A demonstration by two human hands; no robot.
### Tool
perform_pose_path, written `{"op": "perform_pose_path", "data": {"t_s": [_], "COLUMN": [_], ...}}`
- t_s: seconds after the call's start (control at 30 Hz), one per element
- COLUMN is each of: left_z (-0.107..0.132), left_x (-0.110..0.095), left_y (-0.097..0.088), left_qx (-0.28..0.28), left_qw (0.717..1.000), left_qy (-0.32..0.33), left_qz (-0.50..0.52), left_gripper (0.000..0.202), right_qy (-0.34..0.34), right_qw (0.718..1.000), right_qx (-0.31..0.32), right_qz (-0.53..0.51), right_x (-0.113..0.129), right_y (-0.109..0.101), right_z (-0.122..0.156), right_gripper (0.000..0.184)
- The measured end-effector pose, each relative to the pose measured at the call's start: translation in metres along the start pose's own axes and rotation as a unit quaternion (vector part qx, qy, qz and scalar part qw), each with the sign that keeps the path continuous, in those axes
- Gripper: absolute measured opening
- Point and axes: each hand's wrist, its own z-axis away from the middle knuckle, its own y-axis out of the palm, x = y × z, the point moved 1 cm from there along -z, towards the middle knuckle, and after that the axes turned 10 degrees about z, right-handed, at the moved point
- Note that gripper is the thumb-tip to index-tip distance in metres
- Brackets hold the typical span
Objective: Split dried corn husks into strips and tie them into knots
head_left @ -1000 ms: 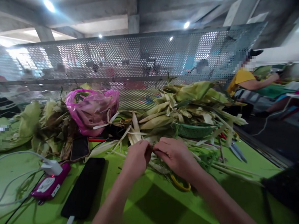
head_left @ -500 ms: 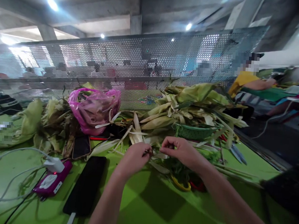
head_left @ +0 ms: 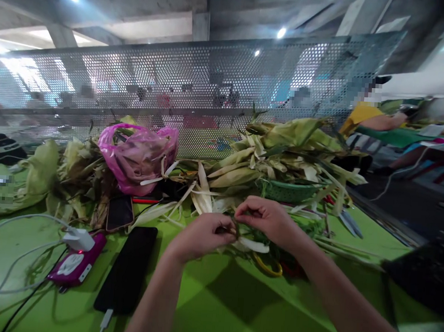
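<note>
Over the green table (head_left: 228, 316) my left hand (head_left: 206, 237) is closed in a pinch, with a pale strip of corn husk (head_left: 254, 245) sticking out past its fingertips. Beside it, almost touching, my right hand (head_left: 266, 220) is pinched too; what lies between its fingertips is too small to make out. Below the right wrist lies a tangle of green string (head_left: 275, 252), with a yellow scissor handle (head_left: 270, 268) under it. Loose husk strips (head_left: 202, 197) are spread just beyond both hands.
A pile of corn husks (head_left: 284, 139) rises from a green basket (head_left: 291, 191). Left of it sit a pink plastic bag (head_left: 136, 155), phones (head_left: 129, 270) and a purple power strip (head_left: 76, 265) with cables. A blade (head_left: 350, 224) lies right. Behind runs a perforated metal screen (head_left: 155, 82); a person (head_left: 371, 117) sits right.
My left hand has moved slightly right, and my right hand a little left and up. The pale husk strip now sticks out more clearly between them. The view has shifted slightly.
</note>
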Motion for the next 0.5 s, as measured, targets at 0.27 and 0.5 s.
{"op": "perform_pose_path", "data": {"t_s": [0.27, 0.5], "left_z": [-0.011, -0.012], "left_x": [0.011, 0.013], "left_y": [-0.004, 0.001], "left_qx": [-0.222, -0.283], "left_qw": [0.93, 0.955], "left_qy": [-0.004, -0.014], "left_qz": [0.293, -0.087], "left_gripper": [0.022, 0.006], "right_qy": [0.012, -0.068], "right_qw": [0.995, 0.978], "right_qx": [-0.096, -0.06], "right_qz": [0.033, 0.188], "right_x": [0.007, 0.017], "right_y": [0.023, 0.025], "right_z": [0.002, 0.008], "right_gripper": [0.013, 0.022]}}
